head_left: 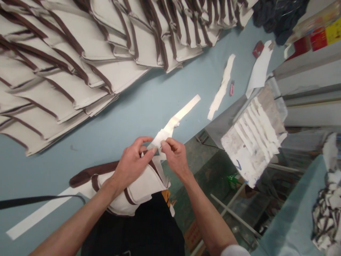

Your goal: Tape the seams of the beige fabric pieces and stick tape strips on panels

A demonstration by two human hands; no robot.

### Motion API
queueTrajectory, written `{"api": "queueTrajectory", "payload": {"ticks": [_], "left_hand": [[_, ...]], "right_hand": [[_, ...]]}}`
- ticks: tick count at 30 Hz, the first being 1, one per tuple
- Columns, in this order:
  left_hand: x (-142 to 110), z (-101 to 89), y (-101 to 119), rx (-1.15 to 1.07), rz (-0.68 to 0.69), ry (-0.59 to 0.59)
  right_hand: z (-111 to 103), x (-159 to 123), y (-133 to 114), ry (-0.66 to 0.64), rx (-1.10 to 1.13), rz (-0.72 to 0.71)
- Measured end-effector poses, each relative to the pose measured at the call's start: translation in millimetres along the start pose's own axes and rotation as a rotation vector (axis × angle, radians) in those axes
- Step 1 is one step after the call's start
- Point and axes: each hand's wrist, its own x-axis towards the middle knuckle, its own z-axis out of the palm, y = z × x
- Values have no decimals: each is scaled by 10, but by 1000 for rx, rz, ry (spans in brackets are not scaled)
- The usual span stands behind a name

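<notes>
A white strip runs along the table's front edge, with a torn-looking bit at its side. My right hand pinches its near end between thumb and fingers. My left hand sits close on the left, thumb and forefinger closing on the same end; the fingertips partly cover it. Under my left hand lies a cream fabric piece with brown trim, reaching from the table onto my lap. A brown padded roll lies along its far side. Another long white strip passes beneath it to the left.
Stacked cream pieces with brown edging fill the back of the blue table. To the right lie a crumpled white strip, a small pink cutter-like item and a red object. A board bearing white strips stands beyond the edge.
</notes>
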Motion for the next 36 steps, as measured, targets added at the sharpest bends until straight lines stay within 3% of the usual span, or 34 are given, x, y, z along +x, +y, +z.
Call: {"api": "queueTrajectory", "payload": {"ticks": [4, 11, 19, 29, 36], "left_hand": [[58, 45, -26, 48, 89, -42], [13, 30, -65, 182, 116, -64], [-56, 4, -143, 258, 100, -56], [-213, -38, -309, 282, 86, 51], [-327, -186, -374, 357, 84, 53]], "right_hand": [[40, -60, 28, 1, 4, 17], [13, -36, 44, 71, 62, 73], [-42, -76, -53, 9, 99, 130], [-1, -162, 37, 63, 123, 180], [62, -203, 136, 115, 81, 153]]}}
